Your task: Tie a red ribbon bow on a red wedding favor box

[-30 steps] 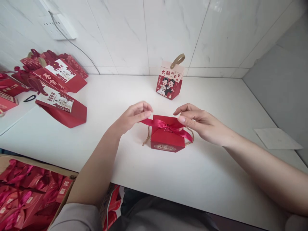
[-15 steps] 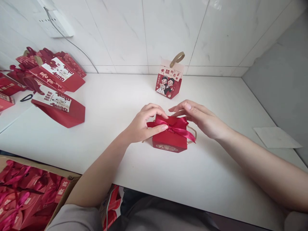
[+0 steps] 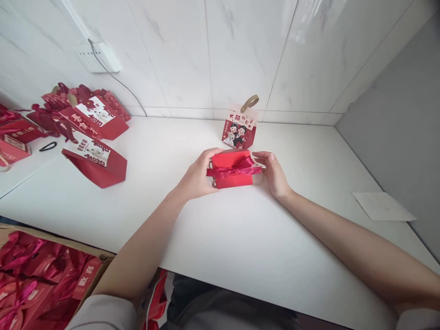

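A small red gift box [image 3: 231, 182] with a dark pink ribbon bow [image 3: 237, 170] across its top sits at mid-table, its top facing me. My left hand [image 3: 199, 178] grips its left end, thumb at the near edge and fingers at the far edge. Beside the right end is my right hand [image 3: 273, 172], fingers stretched and slightly curved, close to a cord handle [image 3: 257, 164]; whether it touches the box I cannot tell. Just behind stands a red and pink box [image 3: 238, 130] printed with a cartoon couple and topped by a tan loop.
Several red gift boxes [image 3: 99, 169] cluster at the left, with a dark loop [image 3: 48, 146] near them. A cardboard carton [image 3: 103, 259] full of ribboned red boxes is at lower left. White paper [image 3: 383, 206] lies at right. A cable [image 3: 118, 82] hangs from a wall socket [image 3: 98, 57].
The ribboned box has shifted away from me and turned its top toward me. My left hand went from the bow to the left end; my right hand came down beside the right end.
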{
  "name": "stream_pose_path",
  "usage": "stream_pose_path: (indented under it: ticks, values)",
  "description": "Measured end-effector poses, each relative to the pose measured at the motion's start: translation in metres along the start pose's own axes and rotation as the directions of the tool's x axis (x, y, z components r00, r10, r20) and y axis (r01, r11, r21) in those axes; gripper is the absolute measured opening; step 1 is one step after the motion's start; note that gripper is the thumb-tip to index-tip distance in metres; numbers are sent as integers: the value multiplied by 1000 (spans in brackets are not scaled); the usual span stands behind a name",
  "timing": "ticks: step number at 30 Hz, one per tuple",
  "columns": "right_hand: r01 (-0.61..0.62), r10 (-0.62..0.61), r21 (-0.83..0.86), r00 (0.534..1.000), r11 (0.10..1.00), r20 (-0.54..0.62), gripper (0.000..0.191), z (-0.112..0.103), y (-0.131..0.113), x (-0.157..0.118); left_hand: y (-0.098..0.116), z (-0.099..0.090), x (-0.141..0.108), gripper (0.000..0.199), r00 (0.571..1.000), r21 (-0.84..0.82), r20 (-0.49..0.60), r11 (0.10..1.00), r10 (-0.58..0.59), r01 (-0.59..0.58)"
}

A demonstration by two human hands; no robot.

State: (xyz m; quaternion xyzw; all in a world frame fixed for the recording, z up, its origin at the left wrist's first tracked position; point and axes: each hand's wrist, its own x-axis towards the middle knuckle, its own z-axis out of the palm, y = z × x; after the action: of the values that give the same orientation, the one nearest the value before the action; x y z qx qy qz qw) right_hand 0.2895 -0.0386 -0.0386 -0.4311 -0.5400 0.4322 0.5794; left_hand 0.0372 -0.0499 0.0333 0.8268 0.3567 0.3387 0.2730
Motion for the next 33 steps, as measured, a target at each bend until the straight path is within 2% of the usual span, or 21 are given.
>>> stream_pose_path:
  ticks: [3, 6, 8, 10, 12, 15, 17, 20, 23, 25, 28, 33]
  values:
    - [116, -114, -6, 984, 993, 137, 56, -2, -1, 1, -16, -2, 1, 95, 998, 44, -61, 999, 29, -27]
    - [309, -266, -76, 900, 948, 345, 77, 2, -8, -1, -27, -4, 1, 96, 994, 35, -96, 998, 46, -43]
    - [392, -299, -159, 860, 906, 413, 98, 7, -11, -3, -28, -5, 1, 95, 995, 6, -95, 1000, 24, -24]
    - [447, -319, -250, 848, 859, 423, 113, 12, -12, -3, -25, -5, 0, 97, 999, -64, -50, 998, -18, 14]
    - [508, -363, -313, 832, 803, 420, 120, 19, -11, -1, -20, -4, -1, 102, 999, -137, 3, 990, -42, 42]
    - [558, -423, -358, 818, 748, 390, 115, 29, -6, 7, -16, -5, -1, 106, 999, -185, 26, 982, -21, 25]
    - [546, -433, -385, 833, 744, 344, 109, 36, -3, 14, -18, -8, 0, 103, 999, -223, 22, 974, -28, 32]
    - [525, -427, -414, 849, 744, 311, 107, 43, -1, 18, -25, -16, 3, 72, 985, -329, -67, 935, -161, 131]
    - [531, -425, -435, 846, 727, 322, 106, 41, -1, 15, -28, -24, 6, 37, 936, -379, -156, 894, -314, 237]
    - [532, -422, -449, 845, 718, 327, 105, 36, -2, 12, -26, -26, 7, 26, 933, -358, -116, 890, -342, 282]
    - [532, -418, -463, 846, 709, 333, 104, 32, -3, 10, -18, -25, 5, 21, 943, -285, -74, 913, -323, 291]
    - [527, -421, -489, 849, 695, 318, 104, 32, -4, 13, -4, -28, 2, 18, 930, -4, -219, 953, -296, 303]
